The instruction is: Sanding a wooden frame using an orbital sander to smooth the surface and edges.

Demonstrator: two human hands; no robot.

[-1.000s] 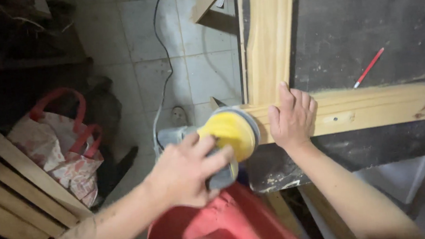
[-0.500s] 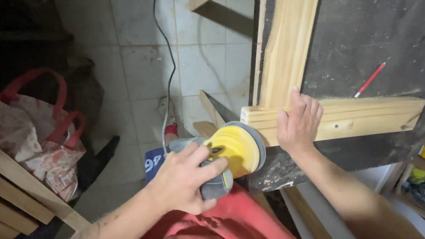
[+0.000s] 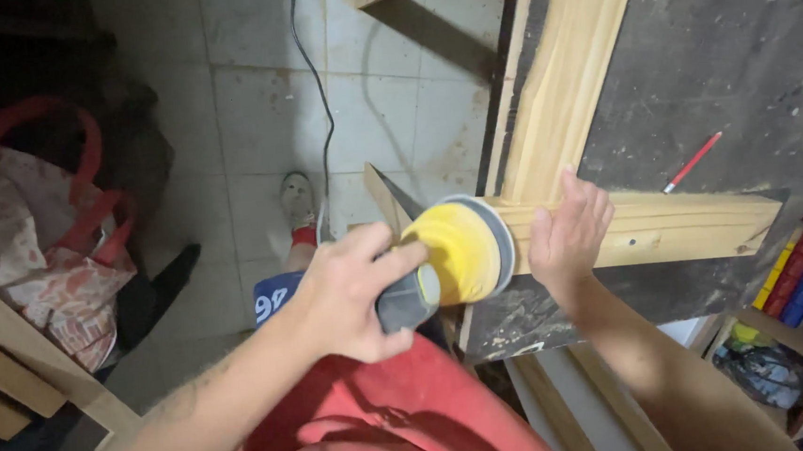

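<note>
Left hand [image 3: 350, 295] presses sander [image 3: 455, 255] against frame [image 3: 647, 227] end, right hand [image 3: 567, 233] flat beside

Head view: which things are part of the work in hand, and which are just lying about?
In use: yellow-padded sander, gripped by left hand; wooden frame, steadied by right hand; power cord.
Lying about: red pencil; red-handled bag; loose wooden slats.

Frame [image 3: 647, 227]: pale bare wood, smooth, matt. Sander pad [image 3: 464, 249]: yellow foam. Bench top [image 3: 729, 61]: dark, rough, scuffed.
</note>
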